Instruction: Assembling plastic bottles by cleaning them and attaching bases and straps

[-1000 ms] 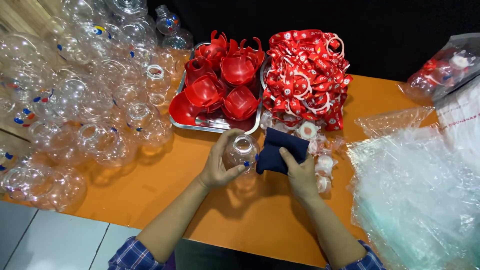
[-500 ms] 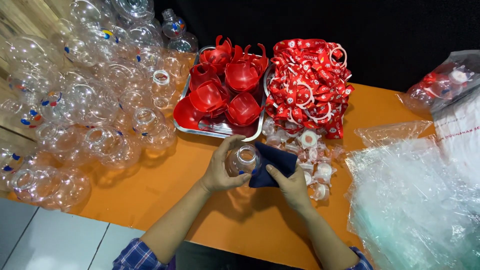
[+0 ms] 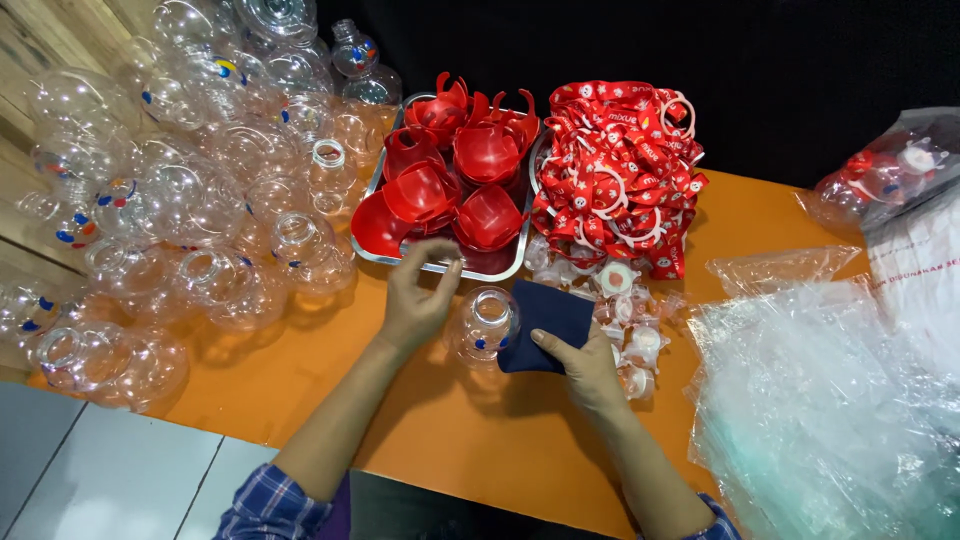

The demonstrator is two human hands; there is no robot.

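The right hand [image 3: 583, 362] has its grip closed on a dark blue cloth [image 3: 545, 315], thumb on top and fingers under its near edge, and presses the cloth against the right side of a small clear round bottle [image 3: 482, 322]. That bottle stands on the orange worktop [image 3: 460, 440] between the two hands, mouth up, with small blue marks on its wall. The left hand [image 3: 418, 300] is just left of the bottle; whether its palm touches the bottle cannot be told. Its grip is narrow, thumb and forefinger nearly pinched together and raised toward the near rim of a metal tray [image 3: 372, 252], holding nothing that can be made out. The tray lies just beyond the hands and carries a heap of red plastic cup-shaped pieces [image 3: 455, 170]. To the right of the tray lies a pile of red printed straps with white rings [image 3: 615, 170], and nearer, beside the cloth, small white and clear caps [image 3: 625, 300] are scattered. The left part of the worktop is crowded with many clear round bottles [image 3: 190, 190] lying and standing in a mass. On the right lie crumpled clear plastic bags [image 3: 820, 400], and at the far right a bag with red and white parts [image 3: 885, 175].
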